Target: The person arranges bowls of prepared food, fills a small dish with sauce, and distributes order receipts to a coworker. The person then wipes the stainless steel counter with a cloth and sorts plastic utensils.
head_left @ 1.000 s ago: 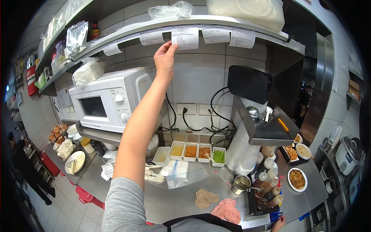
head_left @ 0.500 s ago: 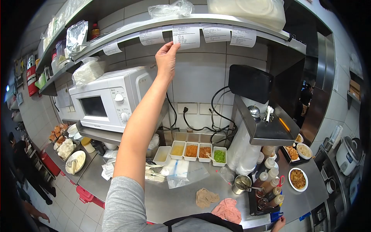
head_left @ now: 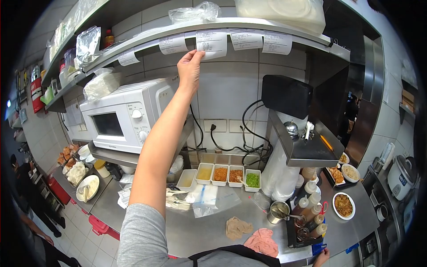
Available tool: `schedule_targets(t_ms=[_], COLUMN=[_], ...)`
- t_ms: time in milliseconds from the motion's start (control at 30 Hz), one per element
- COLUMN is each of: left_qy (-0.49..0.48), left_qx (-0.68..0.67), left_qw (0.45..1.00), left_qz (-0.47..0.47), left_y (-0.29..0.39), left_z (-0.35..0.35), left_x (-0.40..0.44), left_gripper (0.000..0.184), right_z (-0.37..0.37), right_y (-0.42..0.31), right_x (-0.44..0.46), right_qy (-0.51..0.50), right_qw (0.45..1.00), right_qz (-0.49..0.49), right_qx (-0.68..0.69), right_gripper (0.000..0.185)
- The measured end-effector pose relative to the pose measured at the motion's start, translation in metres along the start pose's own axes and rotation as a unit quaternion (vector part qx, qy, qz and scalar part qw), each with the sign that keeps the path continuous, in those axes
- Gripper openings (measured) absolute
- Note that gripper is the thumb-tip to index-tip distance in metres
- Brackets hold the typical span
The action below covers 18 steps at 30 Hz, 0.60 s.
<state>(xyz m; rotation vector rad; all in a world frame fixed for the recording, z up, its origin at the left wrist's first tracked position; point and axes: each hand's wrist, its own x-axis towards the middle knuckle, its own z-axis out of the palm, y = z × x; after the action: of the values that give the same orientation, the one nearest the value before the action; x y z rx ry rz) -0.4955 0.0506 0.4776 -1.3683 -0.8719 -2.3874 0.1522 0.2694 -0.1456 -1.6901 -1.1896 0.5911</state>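
My left hand (head_left: 189, 70) is raised to the steel shelf. Its thumb and fingers pinch the lower left corner of a printed order ticket (head_left: 211, 44), whose top edge stays at the shelf's rail. Other paper tickets (head_left: 173, 43) hang on both sides of it. Low at the right, my right hand (head_left: 321, 257) shows only in part, beside a blue object (head_left: 317, 248) by the black bottle tray. Its fingers are mostly hidden, so I cannot tell whether it grips anything.
Under the shelf (head_left: 267, 24) stand a white microwave (head_left: 120, 116) and a black device (head_left: 287, 95). The counter holds topping tubs (head_left: 220, 175), cloths (head_left: 239, 228), sauce bottles (head_left: 313, 199) and a bowl of food (head_left: 343, 205). Other people (head_left: 31, 191) are at the left.
My left hand still pinches the ticket, whose lower part now bends a little differently. The view has shifted slightly. A person at the lower left has come further into view.
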Motion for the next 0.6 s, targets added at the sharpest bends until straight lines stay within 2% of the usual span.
schedule_targets(t_ms=[133, 233, 333, 367, 433, 500, 533, 600], left_qy=[-0.031, -0.062, -0.066, -0.082, -0.085, -0.088, -0.103, -0.113], left_qx=[0.003, -0.041, 0.081, 0.061, 0.066, 0.048, 0.049, 0.065], left_qw=[1.0, 0.996, 0.994, 0.993, 0.992, 0.991, 0.989, 0.986], left_qz=[-0.004, -0.056, 0.021, 0.052, 0.07, 0.088, 0.098, 0.107], left_y=[-0.003, 0.003, 0.026, 0.024, 0.02, 0.022, 0.023, 0.021], left_z=[-0.004, -0.007, 0.012, 0.013, 0.013, 0.014, 0.014, 0.002], left_x=[0.003, 0.012, 0.003, 0.004, 0.001, -0.007, -0.013, -0.037], left_gripper=[0.017, 0.027, 0.041, 0.044, 0.041, 0.036, 0.034, 0.031], right_z=[0.004, 0.027, 0.029, 0.031, 0.034, 0.018, 0.004, -0.009], right_y=[0.005, 0.059, 0.066, 0.069, 0.062, 0.043, 0.007, -0.03], right_x=[0.002, 0.038, 0.038, 0.038, 0.035, 0.023, 0.001, -0.018], right_qy=[0.019, -0.032, -0.009, 0.01, 0.044, 0.008, -0.013, -0.003], right_qw=[1.0, 0.993, 0.992, 0.991, 0.988, 0.996, 0.998, 0.999], right_qz=[0.011, -0.017, -0.022, -0.037, -0.071, -0.013, 0.012, 0.034], right_qx=[-0.015, 0.111, 0.126, 0.128, 0.132, 0.093, 0.066, 0.042], right_gripper=[0.028, 0.017, 0.015, 0.013, 0.011, 0.021, 0.029, 0.028])
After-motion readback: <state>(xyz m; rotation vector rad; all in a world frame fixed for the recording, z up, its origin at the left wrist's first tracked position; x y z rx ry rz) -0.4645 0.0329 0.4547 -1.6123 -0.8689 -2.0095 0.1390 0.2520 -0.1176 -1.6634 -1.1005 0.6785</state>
